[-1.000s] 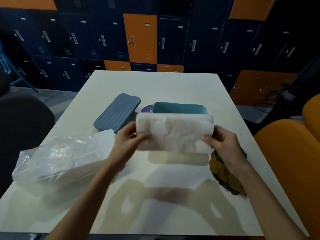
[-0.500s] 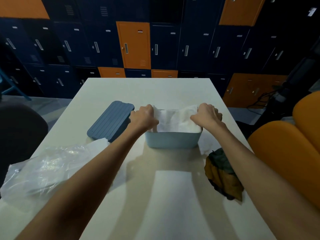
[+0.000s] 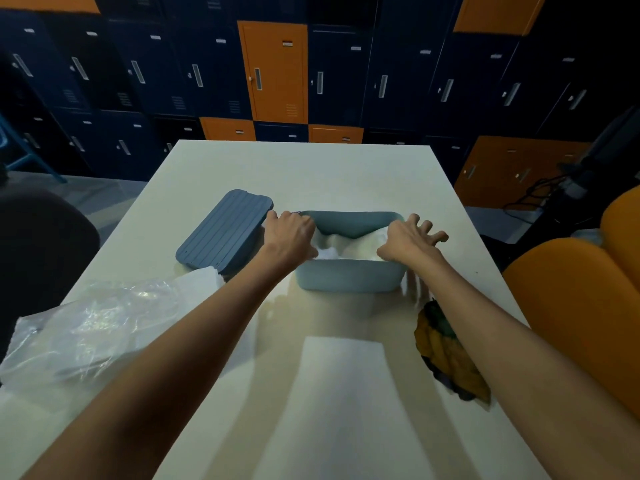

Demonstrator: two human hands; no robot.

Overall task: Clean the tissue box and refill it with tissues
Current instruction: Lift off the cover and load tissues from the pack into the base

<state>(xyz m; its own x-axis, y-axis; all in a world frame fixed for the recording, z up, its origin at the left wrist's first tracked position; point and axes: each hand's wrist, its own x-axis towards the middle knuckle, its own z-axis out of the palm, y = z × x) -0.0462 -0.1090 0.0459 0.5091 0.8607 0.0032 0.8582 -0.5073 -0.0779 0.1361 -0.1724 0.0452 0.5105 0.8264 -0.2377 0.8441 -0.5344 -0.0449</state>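
We are reaching both arms out across the white table (image 3: 311,168) to the open blue-grey tissue box (image 3: 349,282), which is sitting near the middle of the table with its long side facing us. The white tissues (image 3: 356,245) are lying inside the box, sagging in the middle and filling it from end to end. Our left hand (image 3: 289,237) is curling down over the left end of the box, fingers on the far side and thumb on the near side, gripping that end of the tissues. Our right hand (image 3: 408,242) is hovering over the right end with its fingers splayed wide and grasping nothing, the thumb pointing down beside the tissues. The ribbed blue lid (image 3: 225,232) is lying flat just left of the box, partly under our left hand. A crumpled clear plastic wrapper (image 3: 104,327) is resting near the table's left edge, and a yellow-green cloth (image 3: 446,355) is lying bunched near the right edge, beside an orange chair (image 3: 571,306).
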